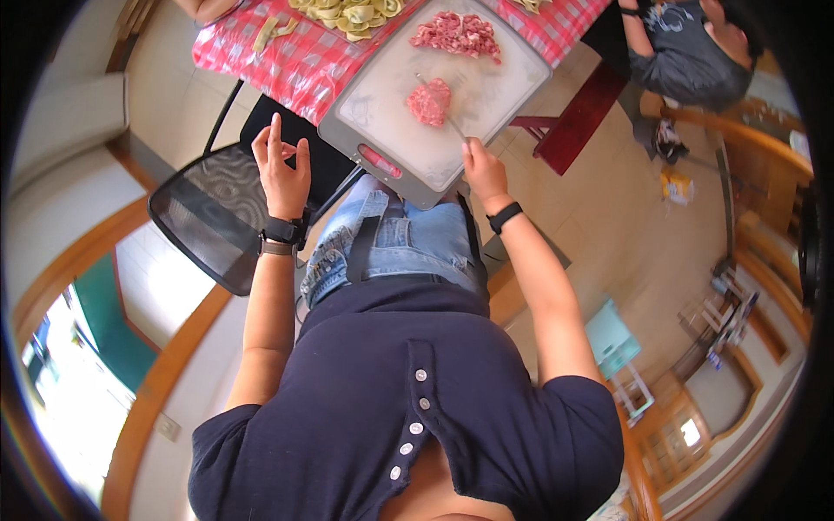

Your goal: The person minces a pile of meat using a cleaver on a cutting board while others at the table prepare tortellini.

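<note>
My right hand (485, 170) grips the handle of a thin metal utensil (457, 127), apparently a knife seen edge-on. It reaches into a small lump of minced meat (429, 103) on the pale cutting board (384, 84) with a grey rim. Its tip shows just beyond the lump. Farther up the same board lies a larger heap of chopped raw meat (456, 35). My left hand (284, 172) hovers left of the board, holding nothing, its fingers apart and some of them bent. The board's near corner, with a handle slot, juts past the table edge.
A red checked tablecloth (287, 65) under plastic carries folded dough pieces (355, 14) and loose strips. A black mesh chair (215, 208) stands at my left, a dark red bench (580, 120) at the right. Another person (690, 52) is at the upper right; an arm (207, 9) shows upper left.
</note>
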`<state>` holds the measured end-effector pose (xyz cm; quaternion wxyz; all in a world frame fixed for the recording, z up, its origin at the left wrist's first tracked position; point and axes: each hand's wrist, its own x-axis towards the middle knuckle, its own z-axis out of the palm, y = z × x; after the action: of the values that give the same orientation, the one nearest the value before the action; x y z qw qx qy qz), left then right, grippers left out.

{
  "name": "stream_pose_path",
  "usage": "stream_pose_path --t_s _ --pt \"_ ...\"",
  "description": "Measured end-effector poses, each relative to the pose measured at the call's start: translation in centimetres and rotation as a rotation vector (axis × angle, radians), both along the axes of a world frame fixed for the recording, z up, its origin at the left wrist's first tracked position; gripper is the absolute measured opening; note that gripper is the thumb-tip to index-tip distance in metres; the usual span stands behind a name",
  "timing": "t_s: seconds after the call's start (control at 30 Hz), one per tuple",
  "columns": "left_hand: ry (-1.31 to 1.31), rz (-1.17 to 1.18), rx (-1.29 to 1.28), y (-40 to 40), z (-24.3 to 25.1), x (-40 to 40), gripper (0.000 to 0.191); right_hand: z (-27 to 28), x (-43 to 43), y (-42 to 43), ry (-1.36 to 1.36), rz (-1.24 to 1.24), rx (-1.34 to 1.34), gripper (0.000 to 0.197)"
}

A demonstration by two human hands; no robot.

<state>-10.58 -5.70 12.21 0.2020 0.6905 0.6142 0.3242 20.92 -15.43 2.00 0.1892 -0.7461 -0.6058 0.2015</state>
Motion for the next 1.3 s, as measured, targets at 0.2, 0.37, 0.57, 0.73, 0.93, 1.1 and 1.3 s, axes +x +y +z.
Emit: stream_pose_path --t_s 0.2,0.37,0.57,0.73,0.93,1.1,1.3 --pt "0.034 0.214 0.031 -1.9 1.8 1.5 0.056 -0.2 1.5 2.9 0.094 0.143 0.009 0.019" --pt "0.084 0.32 0.04 -3.2 2.0 3.2 0.056 0.1 2.9 5.5 0.11 0.243 -0.093 0.023" --pt "0.092 0.397 0.05 -4.3 2.1 4.9 0.055 -0.9 4.2 6.7 0.157 0.279 -0.056 0.021" --pt "0.182 0.453 0.101 -4.4 2.4 5.6 0.056 -1.0 4.3 7.1 0.217 0.276 0.048 0.019" --pt "0.297 0.478 0.157 -5.2 2.1 5.7 0.055 0.2 5.1 7.0 0.211 0.277 -0.009 0.017" --pt "0.315 0.51 0.129 -5.7 1.7 5.9 0.056 0.0 5.0 8.0 0.184 0.281 -0.003 0.017" --pt "0.488 0.56 0.033 -6.0 2.7 6.6 0.055 -0.9 5.2 8.7 0.105 0.312 -0.102 0.017"
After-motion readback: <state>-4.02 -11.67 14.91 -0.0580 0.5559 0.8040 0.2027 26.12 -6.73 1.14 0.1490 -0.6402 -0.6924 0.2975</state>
